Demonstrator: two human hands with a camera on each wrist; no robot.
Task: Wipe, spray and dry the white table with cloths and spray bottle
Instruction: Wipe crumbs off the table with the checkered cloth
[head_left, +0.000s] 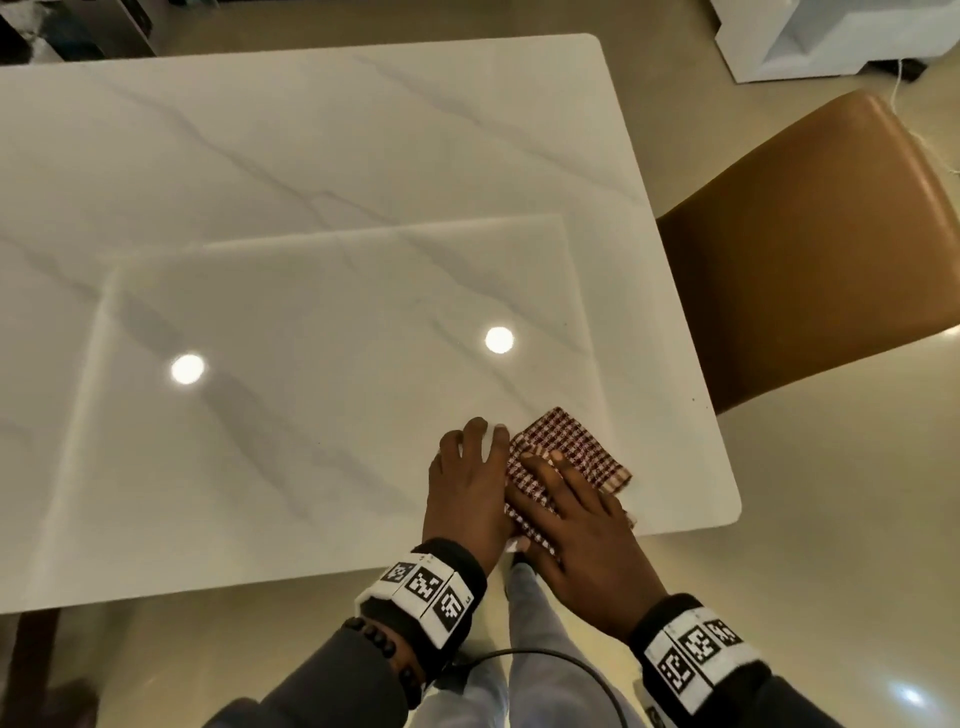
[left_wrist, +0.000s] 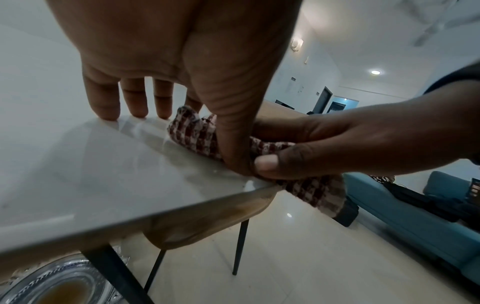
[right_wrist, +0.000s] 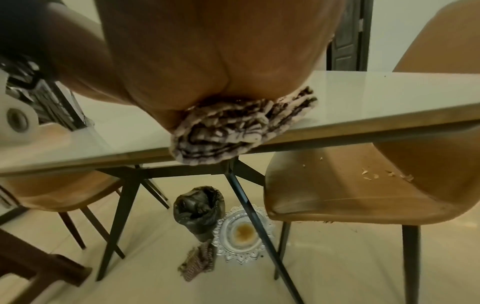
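A red-and-white checked cloth (head_left: 569, 447) lies folded at the near right corner of the white marble table (head_left: 311, 208), one end hanging over the edge (left_wrist: 319, 195). My right hand (head_left: 571, 525) lies on top of the cloth and grips it, thumb (left_wrist: 267, 164) curled under at the table edge. My left hand (head_left: 475, 457) sits just left of the cloth, its straight fingers (left_wrist: 106, 107) touching the tabletop and its thumb pressing down on the cloth (left_wrist: 192, 133). In the right wrist view the bunched cloth (right_wrist: 223, 131) shows below my palm (right_wrist: 207, 61). No spray bottle is in view.
A tan chair (head_left: 805, 249) stands at the table's right end, crumbs on its seat (right_wrist: 337, 185). Under the table stand a black-bagged bin (right_wrist: 198, 209), a glass dish with a brown stain (right_wrist: 241, 232) and a second checked cloth (right_wrist: 200, 261). A blue sofa (left_wrist: 402, 216) stands beyond.
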